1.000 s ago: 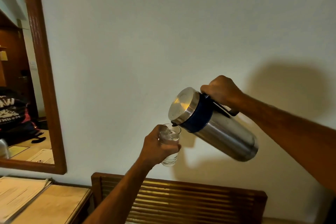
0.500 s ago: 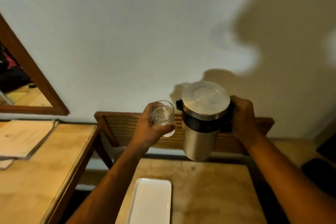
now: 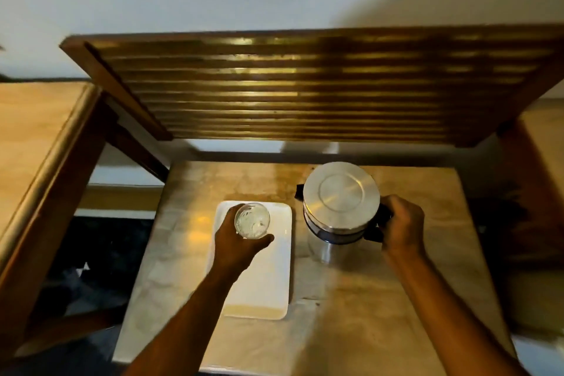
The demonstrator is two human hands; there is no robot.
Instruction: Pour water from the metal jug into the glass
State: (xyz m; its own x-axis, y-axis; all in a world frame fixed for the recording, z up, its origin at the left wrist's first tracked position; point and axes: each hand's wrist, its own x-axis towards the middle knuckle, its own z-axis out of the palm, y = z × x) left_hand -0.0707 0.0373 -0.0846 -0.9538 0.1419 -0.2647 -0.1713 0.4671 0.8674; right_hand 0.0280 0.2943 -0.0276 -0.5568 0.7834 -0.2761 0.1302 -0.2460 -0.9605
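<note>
I look straight down on a small wooden table (image 3: 381, 299). The metal jug (image 3: 340, 203), steel with a dark band and a round lid, stands upright at the table's right middle. My right hand (image 3: 403, 227) grips its black handle. A clear glass (image 3: 252, 220) with water in it is over the far end of a white rectangular tray (image 3: 265, 284), held by my left hand (image 3: 236, 243) wrapped around its side. I cannot tell whether the glass rests on the tray.
A slatted wooden panel (image 3: 305, 91) leans against the pale wall behind the table. A larger wooden table (image 3: 33, 137) stands to the left, with a dark floor gap between the two. Another wooden surface shows at the right edge.
The jug went from tilted over the glass to upright, then came down onto the table. The glass was lowered to the white tray. My view swung downward.
</note>
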